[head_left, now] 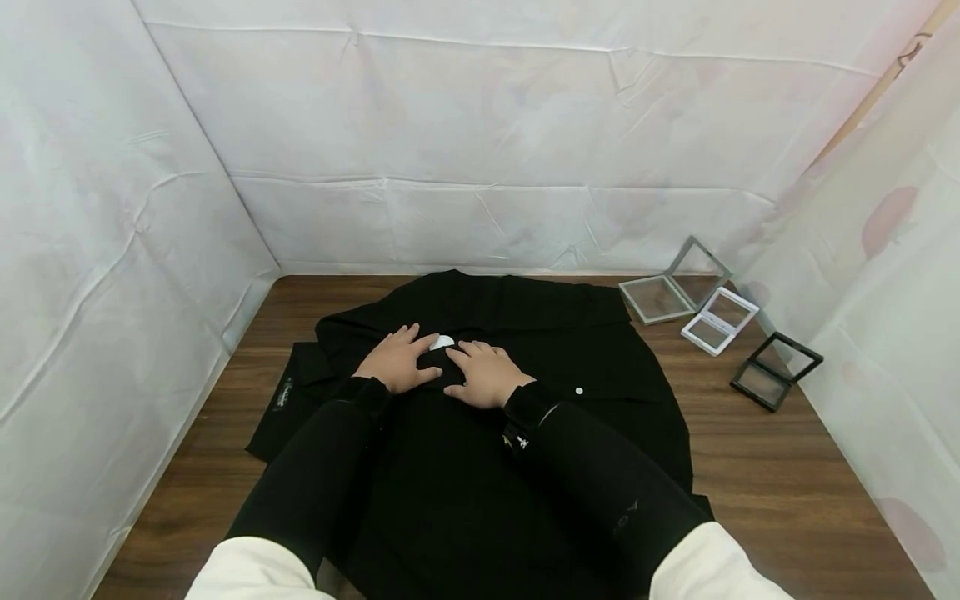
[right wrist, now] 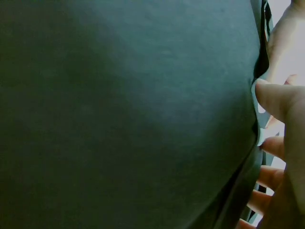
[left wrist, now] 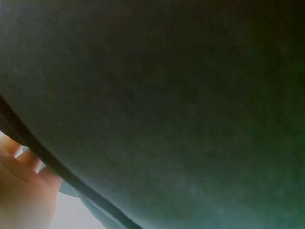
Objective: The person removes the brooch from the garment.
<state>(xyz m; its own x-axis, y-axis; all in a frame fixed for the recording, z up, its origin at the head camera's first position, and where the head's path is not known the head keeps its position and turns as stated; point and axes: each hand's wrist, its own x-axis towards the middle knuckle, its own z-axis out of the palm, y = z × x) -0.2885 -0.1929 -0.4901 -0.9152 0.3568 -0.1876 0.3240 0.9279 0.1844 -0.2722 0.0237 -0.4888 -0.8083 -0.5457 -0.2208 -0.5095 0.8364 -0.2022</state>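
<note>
A black garment (head_left: pixel 465 492), seemingly a shirt, is spread over the wooden table. Both hands rest on its upper part, palms down, fingertips turned toward each other. My left hand (head_left: pixel 401 360) lies with its fingers extended on the cloth, left of a small white patch (head_left: pixel 442 342). On the other side of that patch, my right hand (head_left: pixel 486 375) touches the fabric with spread fingers. Dark cloth fills most of both wrist views. In the right wrist view the thumb (right wrist: pixel 274 98) and fingers lie along the edge of a fold; at left wrist, part of the hand (left wrist: pixel 26 195) shows.
At the right back stand three unfolded compact mirrors: a silver one (head_left: pixel 660 298), a white one (head_left: pixel 720 321) and a black one (head_left: pixel 776 367). A small white dot (head_left: pixel 579 390) shows on the garment. Pale sheets (head_left: pixel 487 125) enclose the table (head_left: pixel 757 467) at back and sides.
</note>
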